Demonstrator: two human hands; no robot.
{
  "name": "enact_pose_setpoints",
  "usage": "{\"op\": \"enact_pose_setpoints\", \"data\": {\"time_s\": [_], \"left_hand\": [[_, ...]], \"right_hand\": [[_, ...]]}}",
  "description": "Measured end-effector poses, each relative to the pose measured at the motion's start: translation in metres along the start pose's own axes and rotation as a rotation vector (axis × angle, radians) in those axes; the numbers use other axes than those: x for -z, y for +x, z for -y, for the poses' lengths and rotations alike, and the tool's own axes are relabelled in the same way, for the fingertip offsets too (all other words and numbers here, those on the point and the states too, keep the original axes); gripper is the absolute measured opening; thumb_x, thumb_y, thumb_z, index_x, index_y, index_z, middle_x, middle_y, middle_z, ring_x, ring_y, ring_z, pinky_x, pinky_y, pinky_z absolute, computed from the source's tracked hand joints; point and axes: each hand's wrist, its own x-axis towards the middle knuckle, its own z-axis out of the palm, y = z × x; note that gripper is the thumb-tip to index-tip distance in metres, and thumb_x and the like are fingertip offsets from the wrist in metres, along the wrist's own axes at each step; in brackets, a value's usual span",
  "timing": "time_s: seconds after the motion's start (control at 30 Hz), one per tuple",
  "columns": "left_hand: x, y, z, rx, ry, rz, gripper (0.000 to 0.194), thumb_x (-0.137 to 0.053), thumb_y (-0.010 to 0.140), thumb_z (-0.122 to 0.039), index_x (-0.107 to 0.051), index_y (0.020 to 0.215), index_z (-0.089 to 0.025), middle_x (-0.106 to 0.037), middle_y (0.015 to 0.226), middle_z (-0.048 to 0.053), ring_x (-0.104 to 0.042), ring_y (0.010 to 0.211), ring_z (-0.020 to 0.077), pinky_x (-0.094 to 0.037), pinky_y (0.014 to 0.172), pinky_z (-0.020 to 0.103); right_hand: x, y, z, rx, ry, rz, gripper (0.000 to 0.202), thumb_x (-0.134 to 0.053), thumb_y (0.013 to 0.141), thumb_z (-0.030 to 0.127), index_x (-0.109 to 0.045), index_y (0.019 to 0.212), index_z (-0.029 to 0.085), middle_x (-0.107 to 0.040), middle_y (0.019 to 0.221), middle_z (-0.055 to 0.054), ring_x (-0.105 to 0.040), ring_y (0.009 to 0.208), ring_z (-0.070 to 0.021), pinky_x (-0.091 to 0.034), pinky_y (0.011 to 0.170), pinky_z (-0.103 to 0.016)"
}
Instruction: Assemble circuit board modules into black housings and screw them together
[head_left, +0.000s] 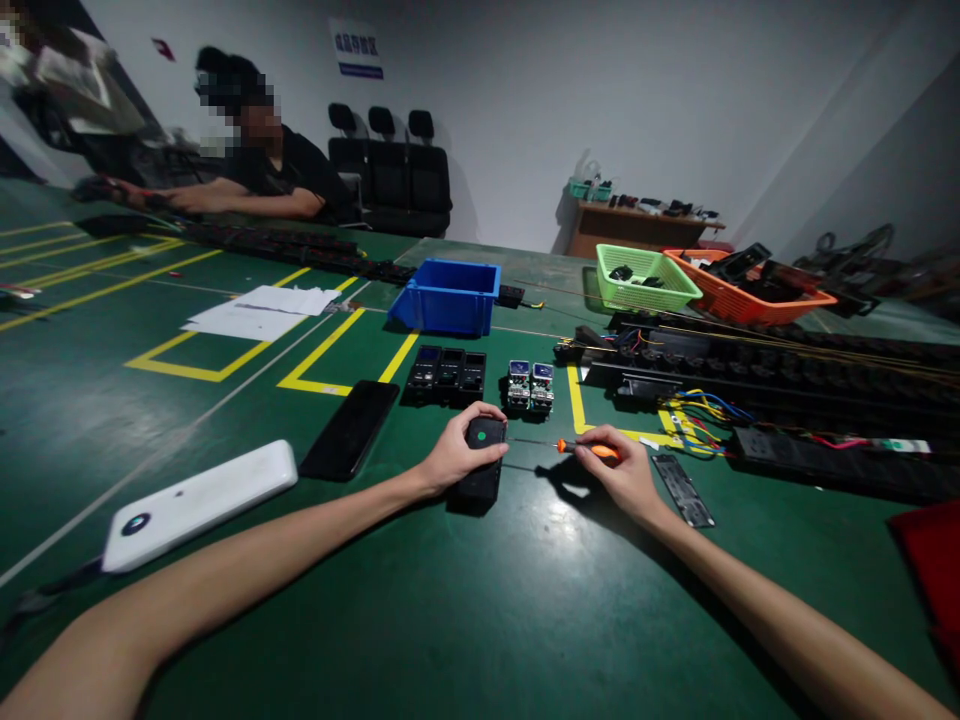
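Note:
My left hand (465, 446) is wrapped round a small black box-shaped device (484, 480) that bears a green dot. In my right hand (619, 465) is a screwdriver (592, 450) with an orange and black handle. Its thin shaft points left, and the tip is at or close to the device's right side; I cannot tell whether they touch. Just beyond lie two small circuit modules (530, 388) with blue-lit tops. Several black device housings (448, 373) stand in a row left of them. A flat dark cover plate (684, 490) lies right of my right hand.
A black phone (351, 430) and a white power bank (202, 505) lie to the left. Behind are a blue bin (454, 300), white papers (259, 312), a green basket (645, 290) and an orange basket (750, 300). Long black wired assemblies (750, 370) fill the right. A person (277, 170) sits across the table.

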Motion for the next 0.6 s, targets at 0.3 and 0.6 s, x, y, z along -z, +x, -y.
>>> {"op": "enact_pose_setpoints", "data": {"time_s": [0.3, 0.6], "left_hand": [[0.0016, -0.0003, -0.002, 0.058, -0.026, 0.002, 0.039, -0.074, 0.071, -0.032, -0.058, 0.103, -0.018, -0.061, 0.102, 0.004, -0.063, 0.092, 0.0186, -0.048, 0.083, 0.03], [0.0012, -0.0011, -0.0012, 0.038, -0.018, -0.003, 0.038, -0.073, 0.073, -0.032, -0.057, 0.104, -0.018, -0.061, 0.105, 0.006, -0.062, 0.093, 0.0191, -0.048, 0.084, 0.032]], "right_hand": [[-0.0005, 0.0008, 0.0026, 0.064, -0.035, -0.011, 0.014, -0.066, 0.08, 0.034, -0.064, 0.081, 0.02, -0.065, 0.077, -0.003, -0.061, 0.07, -0.0171, -0.05, 0.066, -0.03], [0.0013, 0.0004, 0.0027, 0.103, -0.005, 0.009, 0.01, -0.067, 0.081, 0.031, -0.067, 0.083, 0.021, -0.065, 0.08, -0.003, -0.061, 0.075, -0.018, -0.047, 0.068, -0.031]]}}
